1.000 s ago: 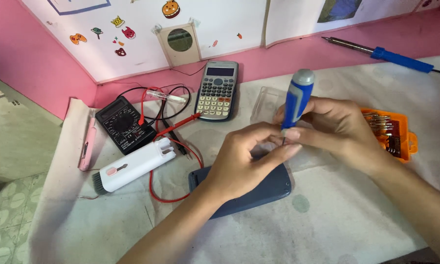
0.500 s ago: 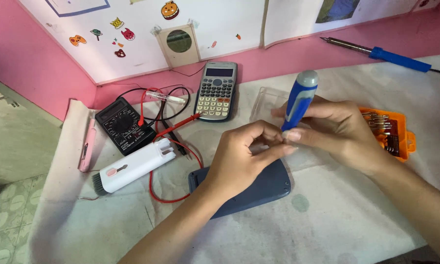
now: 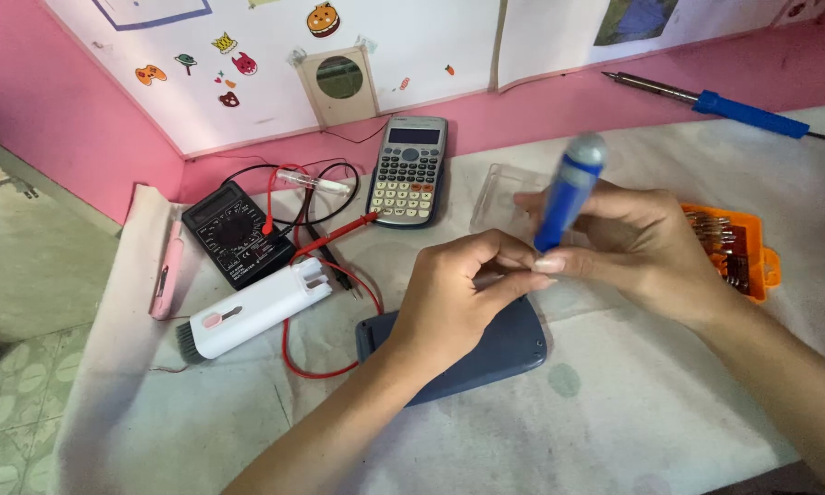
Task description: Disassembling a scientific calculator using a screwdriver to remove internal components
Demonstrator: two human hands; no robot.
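My right hand (image 3: pixel 646 252) grips a blue screwdriver handle with a grey cap (image 3: pixel 568 188), held nearly upright and tilted right. My left hand (image 3: pixel 458 298) pinches at the lower tip of the screwdriver with thumb and fingers; what sits between them is hidden. Both hands hover over a dark blue flat device (image 3: pixel 500 353) lying face down on the white cloth (image 3: pixel 614 431).
An orange bit case (image 3: pixel 738 247) lies right of my hands, a clear lid (image 3: pixel 500 197) behind them. A calculator (image 3: pixel 408 170), a black multimeter (image 3: pixel 234 234) with red leads, a white brush tool (image 3: pixel 252 307), a pink pen (image 3: pixel 165 275) and a blue soldering iron (image 3: pixel 724 105) lie around.
The screwdriver handle has tilted further right and blurs with motion. My left fingers have closed tighter at its tip. Other things stayed put.
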